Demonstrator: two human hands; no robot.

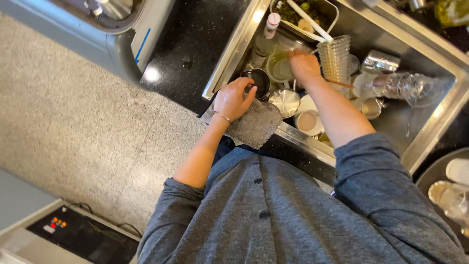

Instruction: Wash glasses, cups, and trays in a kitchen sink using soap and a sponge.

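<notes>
From the head camera, the left hand (233, 99) rests at the near rim of the steel sink (234, 54), fingers curled around the edge of a small dark pan (260, 81), above a grey cloth (254, 124) draped over the rim. The right hand (304, 66) reaches into the sink, fingers closed on a greenish glass (278, 66). Just beside it stand a stack of clear cups (335, 57), a steel lid (285, 101) and a white cup (309, 121).

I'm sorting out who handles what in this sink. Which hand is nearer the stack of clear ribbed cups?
The right hand: it is just left of the stack of clear ribbed cups. The left hand is farther off, at the sink's front edge, on a grey cloth.
</notes>
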